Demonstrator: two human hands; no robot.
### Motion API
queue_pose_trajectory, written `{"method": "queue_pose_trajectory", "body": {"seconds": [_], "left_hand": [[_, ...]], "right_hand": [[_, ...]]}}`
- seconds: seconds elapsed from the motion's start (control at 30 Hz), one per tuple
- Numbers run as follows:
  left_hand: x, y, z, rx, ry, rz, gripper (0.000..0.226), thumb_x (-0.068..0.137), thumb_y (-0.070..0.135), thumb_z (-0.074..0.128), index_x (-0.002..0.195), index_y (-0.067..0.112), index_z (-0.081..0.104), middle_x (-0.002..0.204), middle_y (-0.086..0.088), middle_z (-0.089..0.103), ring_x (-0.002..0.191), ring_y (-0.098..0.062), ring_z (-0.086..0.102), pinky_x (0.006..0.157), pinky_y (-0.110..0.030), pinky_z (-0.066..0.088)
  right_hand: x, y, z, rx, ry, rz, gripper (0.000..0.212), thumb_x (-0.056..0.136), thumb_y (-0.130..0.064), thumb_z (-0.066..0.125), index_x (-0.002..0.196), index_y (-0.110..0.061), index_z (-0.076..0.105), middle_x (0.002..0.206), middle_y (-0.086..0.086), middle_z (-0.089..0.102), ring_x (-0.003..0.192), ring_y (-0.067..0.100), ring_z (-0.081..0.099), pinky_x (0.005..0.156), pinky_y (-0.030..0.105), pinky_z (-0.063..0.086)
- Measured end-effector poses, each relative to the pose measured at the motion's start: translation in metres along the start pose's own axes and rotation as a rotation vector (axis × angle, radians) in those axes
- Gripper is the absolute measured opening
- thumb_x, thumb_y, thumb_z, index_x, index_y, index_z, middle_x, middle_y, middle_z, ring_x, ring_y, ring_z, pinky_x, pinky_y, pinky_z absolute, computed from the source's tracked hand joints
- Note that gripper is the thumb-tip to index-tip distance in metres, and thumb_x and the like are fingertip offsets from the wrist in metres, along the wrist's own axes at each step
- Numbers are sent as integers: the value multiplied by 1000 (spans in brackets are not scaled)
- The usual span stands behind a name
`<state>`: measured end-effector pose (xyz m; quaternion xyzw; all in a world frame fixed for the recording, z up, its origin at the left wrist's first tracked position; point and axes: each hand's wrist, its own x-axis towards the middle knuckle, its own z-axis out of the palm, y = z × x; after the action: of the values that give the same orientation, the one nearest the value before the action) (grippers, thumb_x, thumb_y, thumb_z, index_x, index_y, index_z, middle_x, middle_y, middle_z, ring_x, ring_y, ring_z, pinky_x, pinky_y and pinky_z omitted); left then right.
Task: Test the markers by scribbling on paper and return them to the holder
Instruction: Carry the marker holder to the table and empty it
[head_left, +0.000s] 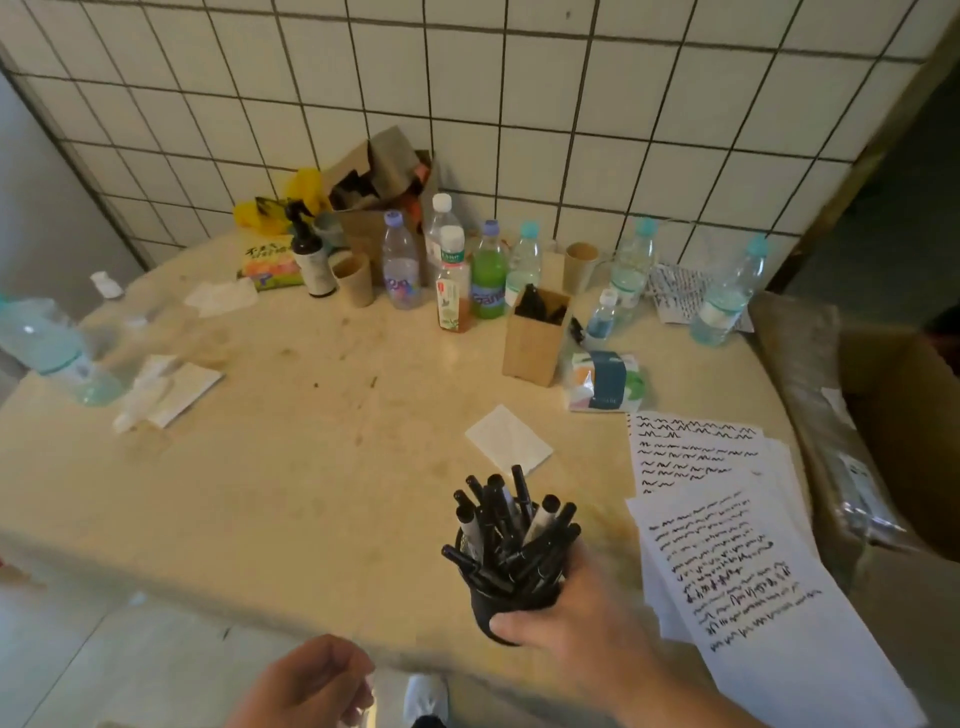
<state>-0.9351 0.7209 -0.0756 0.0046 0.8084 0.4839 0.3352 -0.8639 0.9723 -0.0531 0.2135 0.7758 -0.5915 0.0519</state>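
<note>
Right hand (582, 613) has its grip wrapped round the black holder (511, 605), crammed with markers (511, 525), just left of the scribbled paper (737, 577); best to set it upright on the counter (311, 467) there, left hand (311, 680) loosely curled, empty.

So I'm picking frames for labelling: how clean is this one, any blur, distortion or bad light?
Head view: wide-angle bending curves the tiled wall and table edge; the left hand and the bottle at far left are smeared; light is dim and yellowish, without hard glare; the markers and scribbled sheets stay fairly sharp.
</note>
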Motion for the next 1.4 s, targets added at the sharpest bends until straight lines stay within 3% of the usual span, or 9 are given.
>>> {"method": "queue_pose_trajectory", "body": {"seconds": [0.17, 0.27, 0.33, 0.53, 0.6, 0.7, 0.83, 1.13, 1.4], "left_hand": [[81, 25, -33, 68, -105, 27, 17, 87, -4, 60, 76, 5, 68, 69, -15, 72, 58, -16, 64, 56, -18, 48], [114, 39, -40, 131, -188, 24, 15, 88, -2, 57, 82, 7, 68, 74, -11, 74, 62, -15, 65, 60, -21, 47], [129, 45, -37, 147, -205, 11, 15, 88, -2, 56, 83, 6, 67, 75, -11, 74, 62, -15, 65, 59, -20, 46], [133, 46, -28, 109, -213, -67, 27, 89, 2, 55, 74, 19, 69, 75, -10, 74, 65, -18, 65, 65, -26, 46], [126, 44, -27, 117, -193, -78, 28, 89, 4, 56, 73, 24, 69, 75, -9, 74, 66, -18, 66, 66, -25, 48], [116, 40, -29, 144, -140, -87, 22, 88, 2, 57, 77, 16, 69, 74, -8, 74, 67, -19, 68, 64, -21, 49], [111, 38, -42, 178, -94, -102, 27, 86, -3, 55, 75, 19, 68, 74, -6, 75, 66, -18, 68, 63, -20, 49], [142, 24, -105, 160, -120, -59, 38, 88, -1, 54, 71, 30, 67, 76, -6, 75, 67, -19, 68, 66, -27, 49], [213, 2, -199, 72, -213, -21, 32, 88, -7, 55, 71, 16, 69, 69, -10, 72, 59, -16, 62, 57, -20, 46]], "right_hand": [[59, -24, 1, 28, 87, 40, 65, 68, 21, 76, 116, -20, 59, 96, -26, 75, 95, -4, 70, 69, 7, 49], [95, -27, 1, -40, 144, 52, 70, 63, 1, 83, 118, -33, 58, 110, -8, 72, 97, -1, 67, 73, 9, 49], [117, -27, -2, -158, 164, 59, 73, 56, -11, 84, 115, -43, 56, 115, -9, 63, 94, -3, 62, 71, 2, 42], [163, -11, -12, -439, 32, 79, 77, 53, -23, 84, 122, -38, 55, 112, -14, 58, 95, 3, 60, 58, 5, 41], [172, -3, -10, -517, 0, 81, 79, 52, -28, 83, 124, -39, 52, 113, -15, 57, 98, 6, 58, 67, 8, 44], [187, 10, 2, -552, -39, 57, 89, 47, -32, 81, 130, -37, 48, 116, -11, 55, 107, 14, 57, 88, 33, 54], [202, 11, 20, -629, -83, 34, 89, 51, -35, 77, 133, -34, 44, 119, -5, 53, 111, 19, 52, 91, 42, 53], [237, -11, 69, -685, -55, 90, 92, 51, -38, 76, 135, -38, 39, 123, -8, 53, 113, 18, 52, 92, 44, 52], [285, -47, 122, -721, 53, 209, 100, 53, -31, 83, 143, -32, 39, 130, -5, 52, 120, 20, 52, 97, 42, 50]]}}
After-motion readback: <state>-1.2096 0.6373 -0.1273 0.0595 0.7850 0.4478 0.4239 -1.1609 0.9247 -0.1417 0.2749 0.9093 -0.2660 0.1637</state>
